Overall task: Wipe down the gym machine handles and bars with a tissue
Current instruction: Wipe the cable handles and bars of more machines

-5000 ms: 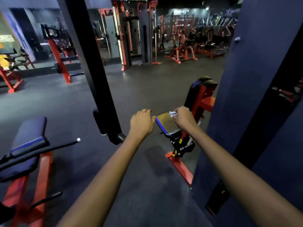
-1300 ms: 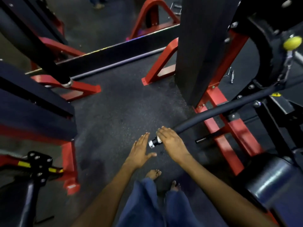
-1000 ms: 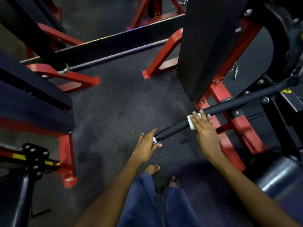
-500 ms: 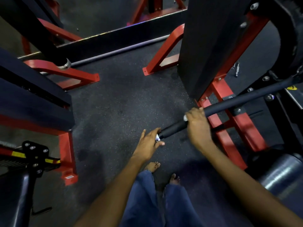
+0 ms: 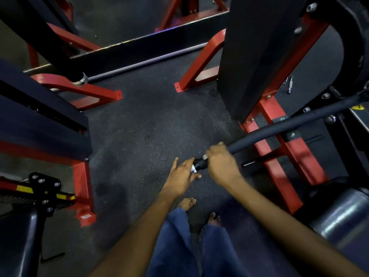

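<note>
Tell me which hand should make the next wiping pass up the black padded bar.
Right. The right hand is curled round the black padded bar near its end, with the tissue showing at its fingers. The left hand is open, steadying the bar's metal end cap, and holds no tissue.

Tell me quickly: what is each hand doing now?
Left hand: open, straight fingers against the chrome end cap.
Right hand: closed around the black padded bar, tissue underneath.
</note>
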`<control>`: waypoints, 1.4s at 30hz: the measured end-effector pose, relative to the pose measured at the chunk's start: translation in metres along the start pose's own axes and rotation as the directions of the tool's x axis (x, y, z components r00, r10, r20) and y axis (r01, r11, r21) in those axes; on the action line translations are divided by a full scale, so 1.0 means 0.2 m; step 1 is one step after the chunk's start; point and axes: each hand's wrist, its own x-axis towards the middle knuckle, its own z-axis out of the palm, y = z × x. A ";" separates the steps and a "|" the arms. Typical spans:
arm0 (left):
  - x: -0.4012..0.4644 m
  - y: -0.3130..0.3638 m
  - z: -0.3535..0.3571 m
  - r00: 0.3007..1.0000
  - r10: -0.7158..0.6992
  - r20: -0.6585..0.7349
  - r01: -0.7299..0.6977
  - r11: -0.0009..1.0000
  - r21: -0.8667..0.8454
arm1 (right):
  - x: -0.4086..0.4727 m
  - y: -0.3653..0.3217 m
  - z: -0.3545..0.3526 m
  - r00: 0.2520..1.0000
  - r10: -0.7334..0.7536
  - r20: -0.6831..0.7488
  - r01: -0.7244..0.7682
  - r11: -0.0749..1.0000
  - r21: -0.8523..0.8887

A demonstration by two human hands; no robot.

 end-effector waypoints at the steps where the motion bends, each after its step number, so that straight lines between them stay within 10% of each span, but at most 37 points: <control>1: 0.00 0.00 0.00 1.000 0.009 -0.004 -0.009 1.000 0.022 | -0.02 -0.04 0.04 0.990 -0.132 0.041 0.132 0.991 0.007; 4: 0.00 -0.01 0.00 0.999 0.034 0.000 -0.034 0.998 0.046 | -0.07 0.15 0.02 0.967 -0.254 0.003 0.254 0.967 -0.019; 10: -0.03 0.02 -0.02 1.000 0.014 -0.013 -0.016 0.993 -0.118 | -0.14 0.34 -0.07 0.982 0.131 -0.134 -0.130 0.991 0.019; 14: 0.04 0.07 -0.04 0.996 -0.057 -0.072 0.019 0.898 -0.440 | -0.17 0.18 0.04 0.983 -0.162 -0.083 0.161 0.987 -0.018; 20: 0.14 0.05 0.01 0.994 0.095 0.054 -0.080 0.970 -0.230 | -0.23 0.39 -0.04 0.950 0.259 -0.174 -0.259 0.966 0.027; 27: 0.16 0.04 0.01 0.987 0.164 0.002 -0.159 0.964 -0.215 | -0.21 0.31 0.03 0.972 -0.210 -0.106 0.202 0.976 -0.078; 33: 0.16 0.04 0.02 0.984 0.167 -0.059 -0.176 0.955 -0.239 | -0.18 0.43 -0.02 0.896 0.250 -0.367 -0.212 0.967 0.139; 38: 0.15 0.04 0.02 0.981 0.181 -0.068 -0.193 0.926 -0.325 | -0.29 0.20 0.13 0.891 -0.433 -0.138 0.431 0.901 -0.048; 42: 0.14 0.05 -0.01 0.976 0.187 -0.115 -0.214 0.929 -0.303 | -0.36 0.45 0.09 0.952 -0.242 -0.185 0.239 0.970 -0.038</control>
